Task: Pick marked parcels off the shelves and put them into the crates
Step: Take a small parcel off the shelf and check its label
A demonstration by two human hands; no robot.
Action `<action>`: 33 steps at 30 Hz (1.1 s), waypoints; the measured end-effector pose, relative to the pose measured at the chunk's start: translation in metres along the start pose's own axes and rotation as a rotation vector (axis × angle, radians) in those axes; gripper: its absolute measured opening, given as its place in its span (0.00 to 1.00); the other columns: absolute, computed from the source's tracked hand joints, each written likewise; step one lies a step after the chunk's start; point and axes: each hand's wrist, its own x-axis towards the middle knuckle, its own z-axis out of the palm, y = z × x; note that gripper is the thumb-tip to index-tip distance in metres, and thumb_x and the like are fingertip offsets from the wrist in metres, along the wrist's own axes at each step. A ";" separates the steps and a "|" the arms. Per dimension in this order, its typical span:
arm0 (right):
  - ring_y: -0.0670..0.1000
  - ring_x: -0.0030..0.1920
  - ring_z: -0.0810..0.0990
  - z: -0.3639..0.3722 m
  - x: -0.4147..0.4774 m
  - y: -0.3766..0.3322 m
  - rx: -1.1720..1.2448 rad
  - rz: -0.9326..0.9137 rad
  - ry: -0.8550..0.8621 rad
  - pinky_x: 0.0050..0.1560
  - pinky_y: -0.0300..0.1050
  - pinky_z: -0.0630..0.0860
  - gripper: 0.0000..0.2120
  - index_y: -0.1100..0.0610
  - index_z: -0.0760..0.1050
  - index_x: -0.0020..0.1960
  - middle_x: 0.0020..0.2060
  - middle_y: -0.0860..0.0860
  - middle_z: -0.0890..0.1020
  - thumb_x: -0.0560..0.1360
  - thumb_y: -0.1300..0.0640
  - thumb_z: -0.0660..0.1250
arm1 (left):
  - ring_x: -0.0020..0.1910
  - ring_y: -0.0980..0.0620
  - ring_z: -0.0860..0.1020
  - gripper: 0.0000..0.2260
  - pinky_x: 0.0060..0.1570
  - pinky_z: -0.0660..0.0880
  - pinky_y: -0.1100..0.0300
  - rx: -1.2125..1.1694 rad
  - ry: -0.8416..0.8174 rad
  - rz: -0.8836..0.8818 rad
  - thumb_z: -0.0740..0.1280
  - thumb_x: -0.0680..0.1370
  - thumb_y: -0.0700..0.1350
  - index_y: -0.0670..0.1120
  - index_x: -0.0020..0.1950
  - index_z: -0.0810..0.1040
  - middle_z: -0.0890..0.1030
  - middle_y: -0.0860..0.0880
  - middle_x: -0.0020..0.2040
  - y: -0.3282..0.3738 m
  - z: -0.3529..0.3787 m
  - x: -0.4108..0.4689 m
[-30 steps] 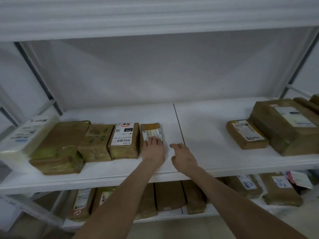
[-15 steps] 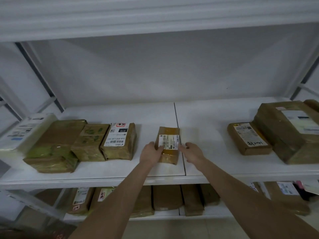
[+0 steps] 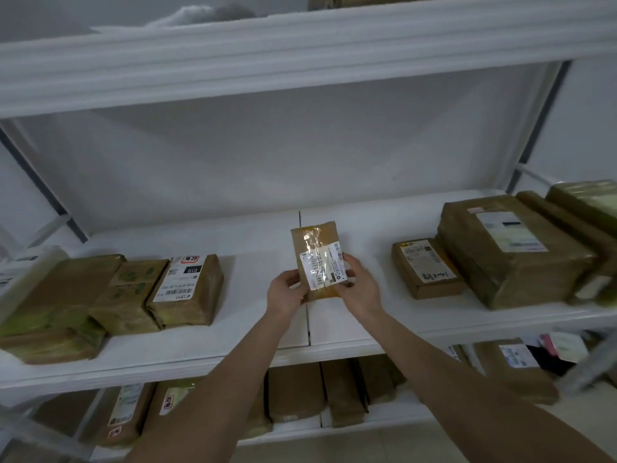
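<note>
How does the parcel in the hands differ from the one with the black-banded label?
The small brown taped parcel is held tilted above the white shelf by the left hand and right hand; the brown parcel with the black-banded label lies flat on it. Glossy tape crosses the held one's label; the other's bears a red mark. Both have brown wrap and white barcode labels.

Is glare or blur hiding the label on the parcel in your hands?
Head view: tape glare whitens the middle of the label on the held parcel; the frame's right edge smears with motion blur; the shelf boards bow from the wide lens.
</note>
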 end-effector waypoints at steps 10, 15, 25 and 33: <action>0.59 0.70 0.62 -0.052 -0.004 0.033 -0.652 0.022 -0.123 0.68 0.52 0.66 0.24 0.48 0.66 0.72 0.72 0.56 0.59 0.77 0.53 0.64 | 0.47 0.51 0.78 0.16 0.44 0.76 0.63 0.078 -0.211 -0.071 0.59 0.79 0.32 0.41 0.65 0.76 0.79 0.48 0.51 0.014 0.089 -0.021; 0.62 0.76 0.49 -0.056 -0.006 0.036 -0.889 -0.078 -0.175 0.74 0.60 0.50 0.28 0.49 0.58 0.75 0.75 0.57 0.56 0.77 0.53 0.64 | 0.62 0.47 0.75 0.18 0.63 0.72 0.55 0.239 -0.205 0.018 0.59 0.79 0.36 0.43 0.69 0.72 0.75 0.45 0.66 0.017 0.098 -0.028; 0.60 0.77 0.48 0.015 -0.013 -0.020 -0.810 -0.296 -0.251 0.75 0.56 0.51 0.26 0.52 0.57 0.76 0.76 0.57 0.55 0.80 0.48 0.59 | 0.69 0.47 0.69 0.22 0.66 0.66 0.58 0.701 0.098 0.225 0.62 0.78 0.38 0.44 0.72 0.67 0.70 0.45 0.70 -0.004 -0.016 -0.028; 0.58 0.73 0.60 0.142 -0.032 -0.086 -0.527 -0.292 -0.415 0.69 0.54 0.65 0.34 0.47 0.53 0.77 0.74 0.56 0.60 0.77 0.44 0.64 | 0.70 0.45 0.65 0.23 0.65 0.66 0.54 0.817 0.307 0.263 0.61 0.77 0.38 0.42 0.72 0.67 0.68 0.43 0.71 -0.026 -0.143 -0.010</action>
